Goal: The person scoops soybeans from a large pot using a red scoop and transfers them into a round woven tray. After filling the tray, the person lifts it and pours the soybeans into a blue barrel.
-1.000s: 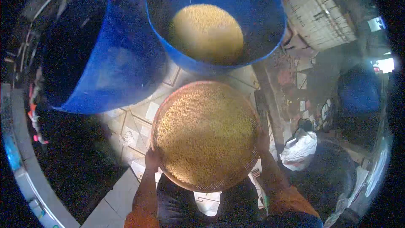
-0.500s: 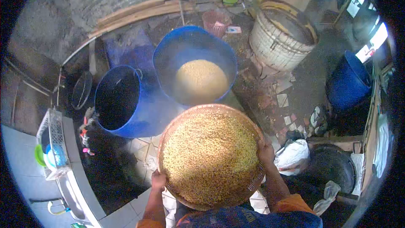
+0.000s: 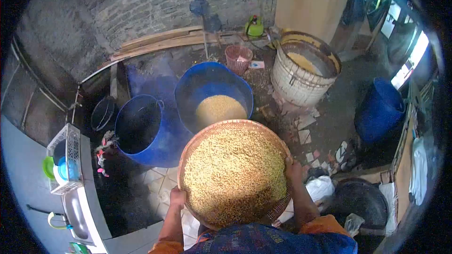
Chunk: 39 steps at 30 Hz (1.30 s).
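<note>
A wide round woven basket (image 3: 183, 157) full of pale yellow soybeans (image 3: 233, 169) is held close in front of my body. My left hand (image 3: 177, 197) is closed on its lower left rim, and my right hand (image 3: 294, 171) grips the right side. The fingers are partly hidden by the rim. Just beyond the basket's far edge stands a blue tub (image 3: 188, 89), with more pale beans (image 3: 221, 108) heaped inside. To its left is a second blue barrel (image 3: 162, 146) with a dark inside.
A large whitish drum (image 3: 296, 77) stands at the back right, near a green gas cylinder (image 3: 254, 27) and a pink wastebasket (image 3: 237, 61). Another blue barrel (image 3: 379, 113) is at far right. A sink (image 3: 77, 216) and dish rack (image 3: 66, 160) line the left. Broken tiles (image 3: 306, 134) litter the floor.
My view has tilted up, so the surroundings sit lower in the picture and more wall shows. Both hands keep hold of the full basket, which now overlaps the near rim of the blue tub.
</note>
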### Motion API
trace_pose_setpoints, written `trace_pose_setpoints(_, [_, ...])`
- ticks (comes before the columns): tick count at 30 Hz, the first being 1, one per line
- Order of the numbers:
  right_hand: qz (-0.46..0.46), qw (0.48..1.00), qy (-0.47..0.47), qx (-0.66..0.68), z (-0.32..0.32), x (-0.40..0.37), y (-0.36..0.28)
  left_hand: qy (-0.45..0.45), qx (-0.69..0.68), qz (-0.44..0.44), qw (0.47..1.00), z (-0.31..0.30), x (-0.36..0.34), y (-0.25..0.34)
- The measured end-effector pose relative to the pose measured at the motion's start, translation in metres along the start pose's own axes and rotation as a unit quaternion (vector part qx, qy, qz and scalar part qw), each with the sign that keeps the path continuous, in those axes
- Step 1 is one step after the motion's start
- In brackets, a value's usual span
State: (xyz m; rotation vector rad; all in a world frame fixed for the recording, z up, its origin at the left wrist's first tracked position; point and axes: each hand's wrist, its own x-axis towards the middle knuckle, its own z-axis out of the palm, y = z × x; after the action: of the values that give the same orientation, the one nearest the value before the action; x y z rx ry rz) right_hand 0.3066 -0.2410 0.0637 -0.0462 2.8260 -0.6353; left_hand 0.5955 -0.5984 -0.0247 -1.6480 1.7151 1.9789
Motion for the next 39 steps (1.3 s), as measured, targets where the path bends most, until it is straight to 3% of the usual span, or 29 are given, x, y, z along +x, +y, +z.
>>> trace_pose_setpoints(5, [0.042, 0.994, 0.066, -0.076, -0.02, -0.016, -0.031, -0.026, -0.041, 0.014, 0.999, -0.014, 0.014, -0.026])
trace_pose_setpoints(7, [0.024, 0.994, 0.076, -0.078, -0.02, -0.015, -0.037, 0.001, 0.081, 0.081, 0.993, -0.01, 0.024, -0.036])
trace_pose_setpoints(10, [0.005, 0.994, 0.044, -0.095, -0.042, -0.037, -0.064, 0.015, 0.125, 0.021, 0.992, -0.025, -0.025, 0.011])
trace_pose_setpoints(12, [0.018, 0.996, 0.07, -0.056, -0.054, -0.04, -0.076, 0.024, 0.153, 0.06, 0.986, -0.036, -0.01, -0.005])
trace_pose_setpoints(14, [-0.001, 0.996, 0.084, -0.038, -0.043, -0.02, -0.054, 0.034, 0.214, 0.181, 0.959, -0.038, -0.004, -0.01])
trace_pose_setpoints(15, [-0.016, 0.995, 0.099, -0.025, -0.036, -0.016, -0.039, 0.04, 0.102, 0.08, 0.991, -0.032, -0.009, -0.009])
trace_pose_setpoints(16, [-0.016, 0.995, 0.1, -0.022, -0.032, -0.013, -0.034, 0.042, 0.103, 0.083, 0.99, -0.03, 0.007, -0.027])
trace_pose_setpoints(17, [-0.027, 0.994, 0.105, -0.008, -0.005, -0.013, 0.002, 0.058, 0.147, 0.111, 0.981, -0.013, 0.052, -0.089])
trace_pose_setpoints(19, [-0.042, 0.994, 0.1, 0.003, 0.002, -0.003, 0.011, 0.082, 0.188, 0.127, 0.97, -0.006, 0.049, -0.089])
trace_pose_setpoints(21, [-0.054, 0.994, 0.089, 0.031, 0.014, 0.006, 0.024, 0.067, 0.34, 0.233, 0.908, -0.006, 0.034, -0.086])
trace_pose_setpoints(24, [-0.074, 0.992, 0.032, 0.1, 0.039, 0.024, 0.049, 0.105, 0.375, 0.251, 0.886, 0.005, 0.028, -0.09])
trace_pose_setpoints(26, [-0.061, 0.997, 0.05, -0.015, 0.057, 0.028, 0.057, 0.112, 0.361, 0.25, 0.891, 0.013, 0.069, -0.125])
trace_pose_setpoints(27, [-0.06, 0.997, 0.042, -0.004, 0.066, 0.037, 0.055, 0.108, 0.349, 0.25, 0.897, 0.006, 0.083, -0.133])
trace_pose_setpoints(28, [-0.067, 0.997, -0.012, -0.03, 0.077, 0.045, 0.057, 0.117, 0.367, 0.114, 0.916, 0.013, 0.037, -0.089])
trace_pose_setpoints(30, [-0.082, 0.986, -0.116, -0.089, 0.085, 0.06, 0.065, 0.159, 0.474, 0.179, 0.847, 0.006, 0.054, -0.096])
trace_pose_setpoints(31, [-0.074, 0.986, -0.129, -0.079, 0.101, 0.063, 0.082, 0.158, 0.489, 0.173, 0.84, 0.003, 0.047, -0.09])
trace_pose_setpoints(33, [-0.159, 0.968, -0.135, -0.139, 0.135, 0.075, 0.1, 0.058, 0.688, 0.217, 0.69, -0.003, 0.049, -0.077])
trace_pose_setpoints(34, [-0.201, 0.956, -0.135, -0.167, 0.152, 0.083, 0.106, 0.056, 0.692, 0.213, 0.687, -0.01, 0.05, -0.082])
trace_pose_setpoints(36, [-0.292, 0.922, -0.121, -0.223, 0.182, 0.1, 0.119, 0.052, 0.67, 0.314, 0.671, -0.028, 0.099, -0.113])
trace_pose_setpoints(37, [-0.293, 0.922, -0.125, -0.218, 0.199, 0.097, 0.126, 0.075, 0.417, 0.37, 0.827, -0.056, 0.177, -0.177])
trace_pose_setpoints(39, [-0.153, 0.974, -0.166, 0.018, 0.212, 0.1, 0.13, 0.062, 0.374, 0.358, 0.853, -0.059, 0.19, -0.186])
